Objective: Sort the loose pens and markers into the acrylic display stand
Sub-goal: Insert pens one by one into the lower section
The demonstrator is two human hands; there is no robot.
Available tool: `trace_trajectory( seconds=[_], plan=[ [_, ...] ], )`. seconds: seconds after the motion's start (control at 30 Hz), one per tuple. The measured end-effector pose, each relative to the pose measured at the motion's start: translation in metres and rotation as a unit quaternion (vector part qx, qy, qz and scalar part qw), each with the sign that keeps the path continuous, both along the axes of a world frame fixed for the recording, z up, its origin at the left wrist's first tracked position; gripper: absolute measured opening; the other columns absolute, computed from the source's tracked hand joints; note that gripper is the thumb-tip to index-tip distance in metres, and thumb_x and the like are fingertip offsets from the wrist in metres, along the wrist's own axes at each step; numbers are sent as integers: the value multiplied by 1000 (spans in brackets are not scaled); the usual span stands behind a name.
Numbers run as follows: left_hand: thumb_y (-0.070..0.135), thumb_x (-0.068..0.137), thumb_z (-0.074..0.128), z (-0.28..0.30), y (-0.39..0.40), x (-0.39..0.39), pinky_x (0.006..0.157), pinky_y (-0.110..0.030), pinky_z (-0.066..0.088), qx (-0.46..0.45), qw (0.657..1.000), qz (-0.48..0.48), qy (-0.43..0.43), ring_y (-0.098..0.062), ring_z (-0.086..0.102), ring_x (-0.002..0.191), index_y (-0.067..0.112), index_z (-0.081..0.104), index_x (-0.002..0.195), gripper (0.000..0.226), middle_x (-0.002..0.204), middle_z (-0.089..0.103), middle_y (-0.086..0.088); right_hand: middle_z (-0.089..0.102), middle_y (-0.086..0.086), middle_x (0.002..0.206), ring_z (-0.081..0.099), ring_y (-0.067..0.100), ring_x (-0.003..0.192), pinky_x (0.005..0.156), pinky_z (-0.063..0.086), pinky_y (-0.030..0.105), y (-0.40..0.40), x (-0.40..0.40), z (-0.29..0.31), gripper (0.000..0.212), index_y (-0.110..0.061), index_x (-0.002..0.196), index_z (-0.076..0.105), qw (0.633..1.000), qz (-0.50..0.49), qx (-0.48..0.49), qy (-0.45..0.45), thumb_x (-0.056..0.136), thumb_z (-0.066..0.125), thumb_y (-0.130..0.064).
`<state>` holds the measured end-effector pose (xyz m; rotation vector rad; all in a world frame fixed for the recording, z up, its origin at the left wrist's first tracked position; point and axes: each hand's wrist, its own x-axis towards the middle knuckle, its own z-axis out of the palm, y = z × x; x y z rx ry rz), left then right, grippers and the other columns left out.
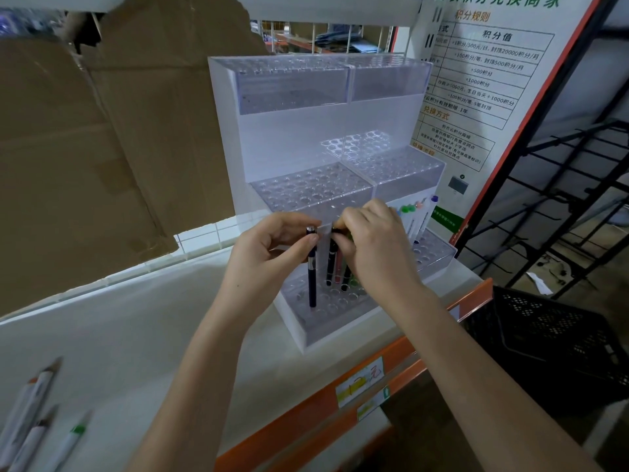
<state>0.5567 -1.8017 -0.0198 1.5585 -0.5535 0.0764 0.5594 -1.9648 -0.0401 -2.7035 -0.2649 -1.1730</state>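
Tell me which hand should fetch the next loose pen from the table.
Left, probably. The loose pens lie at the near left of the table, on the left hand's side. It pinches one black pen already standing in the stand; the right hand is busy with several pens.

The acrylic display stand (306,137) is clear, glossy plastic with frosted white back and side panels, and the black pen (311,267) standing in its lowest tier has a smooth, shiny barrel capped with bright metal. The shelf (143,328) carrying it looks matt white with an orange painted-metal front edge. Behind its far left edge leans dull brown cardboard (85,148), and past its right edge sits a black perforated plastic crate (551,335).
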Motion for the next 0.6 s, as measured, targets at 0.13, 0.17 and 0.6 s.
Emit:
trace_trajectory(
  seconds=[0.13,0.17,0.6],
  plan=[
    [3,85,61,1,1,1,66,-13,50,1,1000,-2,-2,1,63,70,19,65,90,18,73,69,14,61,1,66,51,24,74,69,26,28,-1,3,1,17,-8,72,58,1000,-2,-10,6,75,74,-9],
    [3,85,61,1,1,1,66,-13,50,1,1000,-2,-5,1,63,70,19,65,90,17,73,69,14,61,1,67,51,24,74,70,26,28,-1,3,1,16,-9,72,59,1000,-2,-14,6,76,74,-10],
    [5,85,62,3,4,0,68,-15,52,7,1000,2,-5,-2,64,72,23,66,89,19,76,70,12,64,1,80,51,22,84,72,31,29,0,4,-6,21,-10,88,62,1000,-22,-8,-7,72,76,-11]
  ],
)
